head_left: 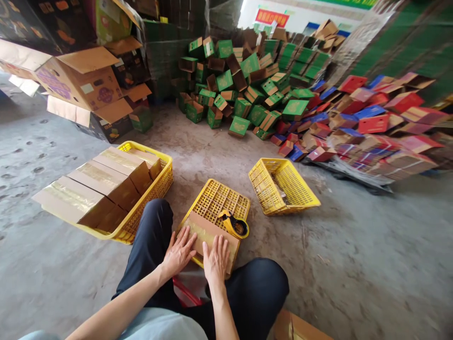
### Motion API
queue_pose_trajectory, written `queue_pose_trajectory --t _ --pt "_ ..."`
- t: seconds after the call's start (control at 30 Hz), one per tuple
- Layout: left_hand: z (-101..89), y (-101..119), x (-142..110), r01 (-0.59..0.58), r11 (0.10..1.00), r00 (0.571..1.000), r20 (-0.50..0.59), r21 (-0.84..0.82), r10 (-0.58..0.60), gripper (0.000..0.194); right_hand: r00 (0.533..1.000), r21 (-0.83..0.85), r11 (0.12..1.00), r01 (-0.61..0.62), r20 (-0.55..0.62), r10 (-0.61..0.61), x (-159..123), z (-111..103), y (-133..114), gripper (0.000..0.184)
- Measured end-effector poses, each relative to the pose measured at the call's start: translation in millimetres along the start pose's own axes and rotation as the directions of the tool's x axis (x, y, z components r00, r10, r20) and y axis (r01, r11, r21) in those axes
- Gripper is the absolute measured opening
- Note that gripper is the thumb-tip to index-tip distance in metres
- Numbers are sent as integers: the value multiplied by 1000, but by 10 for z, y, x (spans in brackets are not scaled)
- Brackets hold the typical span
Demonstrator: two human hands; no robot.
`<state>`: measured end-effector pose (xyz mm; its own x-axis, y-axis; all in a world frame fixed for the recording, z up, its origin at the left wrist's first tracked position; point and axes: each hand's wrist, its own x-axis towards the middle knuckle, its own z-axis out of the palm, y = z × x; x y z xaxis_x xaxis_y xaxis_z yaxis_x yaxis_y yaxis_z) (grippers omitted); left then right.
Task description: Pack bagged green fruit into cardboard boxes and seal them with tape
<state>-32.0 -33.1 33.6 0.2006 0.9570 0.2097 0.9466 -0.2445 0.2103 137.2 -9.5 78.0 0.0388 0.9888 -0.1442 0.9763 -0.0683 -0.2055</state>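
Note:
A brown cardboard box [208, 232] with shiny tape across its top lies on an upturned yellow crate [219, 200] between my knees. My left hand [179, 252] rests flat on the box's near left part, fingers spread. My right hand [216, 259] presses flat on the near right part, fingers stretched out. A yellow tape dispenser [235, 225] sits on the crate just beyond the box, touching its far edge.
A yellow crate [155, 189] at left holds several taped brown boxes [102, 182]. Another yellow crate [283, 186] lies tilted at right. Piles of green boxes [244, 85] and red and blue boxes [364, 127] fill the back. Large cartons [81, 80] stand far left.

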Motion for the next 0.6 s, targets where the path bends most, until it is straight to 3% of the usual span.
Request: queue_pose_trajectory --t 0.1,0.17,0.27,0.47,0.6 --pt "36 -21 -19 -18 1000 1000 -1 -11 18 60 964 107 960 259 34 -264 86 21 -306 75" --pt "49 -43 -16 -24 1000 1000 -2 -16 24 60 927 147 924 353 73 -367 145 52 -450 72" --pt "25 -76 5 -23 1000 1000 17 -9 23 58 932 136 928 346 65 -357 229 89 -394 68" --pt "-89 -17 55 0 1000 1000 22 -6 0 53 983 83 980 182 10 -183 235 87 170 81" --pt "-102 120 179 -58 997 996 69 -56 61 55 975 96 970 224 -21 -223 89 122 149 82"
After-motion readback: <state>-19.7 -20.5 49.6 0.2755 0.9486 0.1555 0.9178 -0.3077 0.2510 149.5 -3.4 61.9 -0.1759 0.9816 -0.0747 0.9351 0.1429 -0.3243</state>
